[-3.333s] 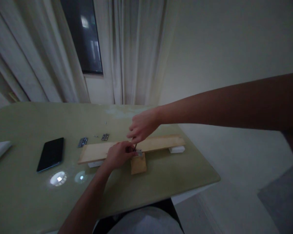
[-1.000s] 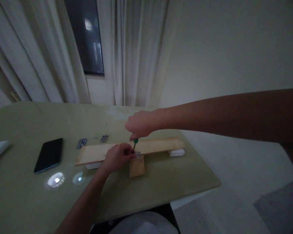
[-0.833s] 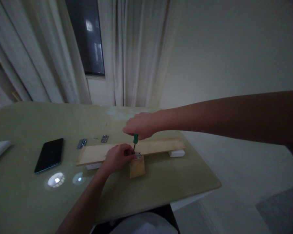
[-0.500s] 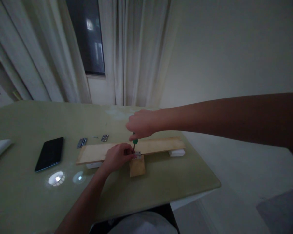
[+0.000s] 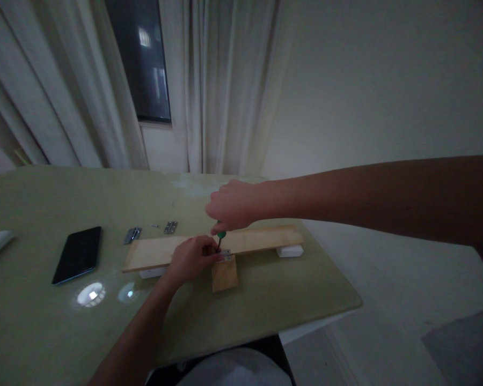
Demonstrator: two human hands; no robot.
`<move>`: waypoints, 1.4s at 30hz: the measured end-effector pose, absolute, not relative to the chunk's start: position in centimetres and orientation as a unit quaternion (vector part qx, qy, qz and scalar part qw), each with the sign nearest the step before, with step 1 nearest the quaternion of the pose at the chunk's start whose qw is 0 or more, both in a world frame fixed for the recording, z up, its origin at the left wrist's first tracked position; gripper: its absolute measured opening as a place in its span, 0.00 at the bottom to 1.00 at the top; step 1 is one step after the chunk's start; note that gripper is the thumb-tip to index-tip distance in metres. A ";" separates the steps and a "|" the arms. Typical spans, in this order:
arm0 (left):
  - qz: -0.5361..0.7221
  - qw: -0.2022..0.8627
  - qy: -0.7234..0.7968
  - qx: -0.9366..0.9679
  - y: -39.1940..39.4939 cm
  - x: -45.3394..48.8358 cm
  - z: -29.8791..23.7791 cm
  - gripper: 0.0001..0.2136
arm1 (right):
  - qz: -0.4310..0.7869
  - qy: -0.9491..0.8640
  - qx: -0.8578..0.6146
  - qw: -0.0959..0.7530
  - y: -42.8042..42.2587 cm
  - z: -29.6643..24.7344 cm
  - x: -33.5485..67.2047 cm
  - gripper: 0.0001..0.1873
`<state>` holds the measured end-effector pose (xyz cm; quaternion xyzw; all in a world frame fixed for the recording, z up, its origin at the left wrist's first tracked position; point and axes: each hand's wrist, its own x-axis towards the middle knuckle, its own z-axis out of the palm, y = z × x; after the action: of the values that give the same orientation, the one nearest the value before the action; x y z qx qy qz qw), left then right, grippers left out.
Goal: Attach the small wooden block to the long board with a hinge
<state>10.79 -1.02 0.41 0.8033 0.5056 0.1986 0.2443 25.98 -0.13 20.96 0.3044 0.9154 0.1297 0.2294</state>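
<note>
My right hand (image 5: 234, 203) is closed round the green handle of a screwdriver (image 5: 221, 235), its shaft pointing down at a metal hinge (image 5: 225, 254). The hinge lies across the join between a long wooden board (image 5: 261, 240) and a small wooden block (image 5: 224, 276) in front of it. My left hand (image 5: 192, 257) rests over the board with its thumb and fingers pinched at the hinge's left side, near the screwdriver tip. Whatever sits between those fingertips is hidden.
White blocks (image 5: 290, 251) prop up the board. Behind its left part lie another hinge (image 5: 170, 227), a small screw (image 5: 155, 225) and a hinge with screws on it (image 5: 132, 235). A black tablet (image 5: 78, 254) lies at left. The table's (image 5: 306, 300) right edge is close by.
The whole view has shifted slightly, so things sit a little further left. Both hands keep their places at the hinge, and the screwdriver stays upright there.
</note>
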 end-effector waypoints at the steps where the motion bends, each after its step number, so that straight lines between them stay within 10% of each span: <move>1: 0.198 0.245 0.506 0.803 -1.0 10.8 0.4 0.09 | 0.129 0.915 0.304 0.232 -0.2 20.9 26.0 0.18; 42: 0.195 0.232 0.508 0.806 -1.2 10.7 0.3 0.09 | 0.150 0.929 0.266 0.207 -0.7 21.1 26.5 0.16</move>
<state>10.74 -1.17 0.26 0.8063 0.5081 0.1950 0.2316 26.55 -0.69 21.07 0.2664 0.9294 0.1500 0.2068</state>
